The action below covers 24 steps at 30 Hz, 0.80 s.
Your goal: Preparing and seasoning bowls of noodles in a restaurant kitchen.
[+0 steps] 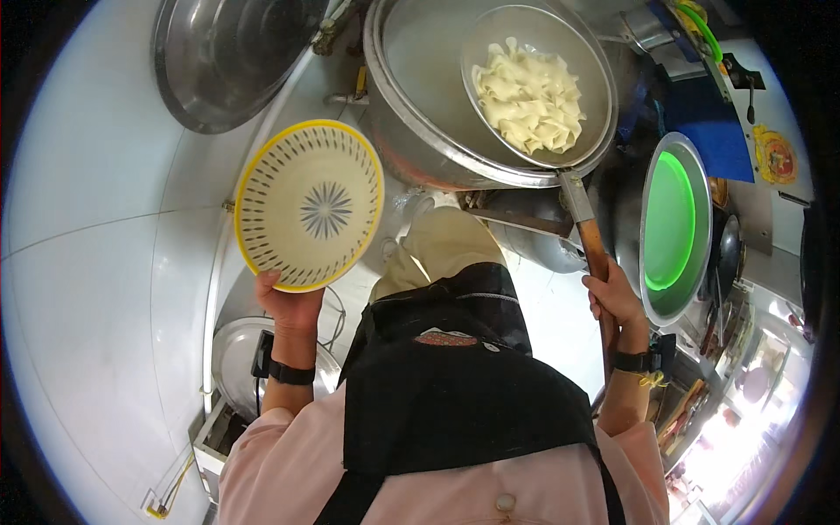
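With my left hand I grip the near rim of a cream bowl. The bowl has a yellow edge, a ring of dark dashes and a grey flower pattern in its middle; no food shows inside. My right hand is closed around the wooden handle of a large round strainer. A heap of pale, wide, wavy noodles lies in the strainer. Its bowl is over the right part of a big metal pot holding cloudy liquid. Bowl and pot are apart.
A large metal lid or basin is at the upper left beside the white tiled wall. To the right stands a metal basin with a bright green round item in it. A round metal lid lies near my left forearm.
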Each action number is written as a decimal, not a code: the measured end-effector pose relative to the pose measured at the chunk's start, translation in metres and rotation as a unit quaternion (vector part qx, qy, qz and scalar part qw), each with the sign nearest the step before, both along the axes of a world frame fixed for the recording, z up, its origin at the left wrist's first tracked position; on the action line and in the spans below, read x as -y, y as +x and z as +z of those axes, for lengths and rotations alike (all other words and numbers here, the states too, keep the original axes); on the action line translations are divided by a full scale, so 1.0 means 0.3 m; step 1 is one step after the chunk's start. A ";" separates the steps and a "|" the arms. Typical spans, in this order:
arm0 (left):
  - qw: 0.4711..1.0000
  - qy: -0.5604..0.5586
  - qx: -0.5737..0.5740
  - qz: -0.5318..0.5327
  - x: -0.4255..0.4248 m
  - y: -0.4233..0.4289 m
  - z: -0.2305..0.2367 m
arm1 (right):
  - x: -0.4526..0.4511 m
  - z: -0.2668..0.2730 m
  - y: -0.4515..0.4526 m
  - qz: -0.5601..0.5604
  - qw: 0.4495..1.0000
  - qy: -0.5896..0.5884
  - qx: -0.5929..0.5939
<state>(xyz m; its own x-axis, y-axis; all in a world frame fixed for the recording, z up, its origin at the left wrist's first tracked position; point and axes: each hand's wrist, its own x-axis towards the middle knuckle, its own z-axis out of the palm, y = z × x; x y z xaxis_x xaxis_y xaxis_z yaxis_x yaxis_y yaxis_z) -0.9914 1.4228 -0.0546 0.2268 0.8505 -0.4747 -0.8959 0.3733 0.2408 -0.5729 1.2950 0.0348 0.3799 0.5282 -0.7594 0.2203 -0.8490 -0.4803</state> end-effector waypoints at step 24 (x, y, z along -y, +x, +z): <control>0.997 0.058 -0.011 0.048 0.076 -0.071 0.047 | 0.013 0.043 0.011 -0.036 0.993 0.072 -0.081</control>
<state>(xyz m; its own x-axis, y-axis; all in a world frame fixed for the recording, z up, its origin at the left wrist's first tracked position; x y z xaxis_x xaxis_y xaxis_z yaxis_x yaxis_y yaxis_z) -1.0127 1.3999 -0.0407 0.1318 0.9172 -0.3759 -0.9200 0.2544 0.2982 -0.5695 1.2912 0.0476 0.3001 0.6120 -0.7317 0.0716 -0.7793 -0.6225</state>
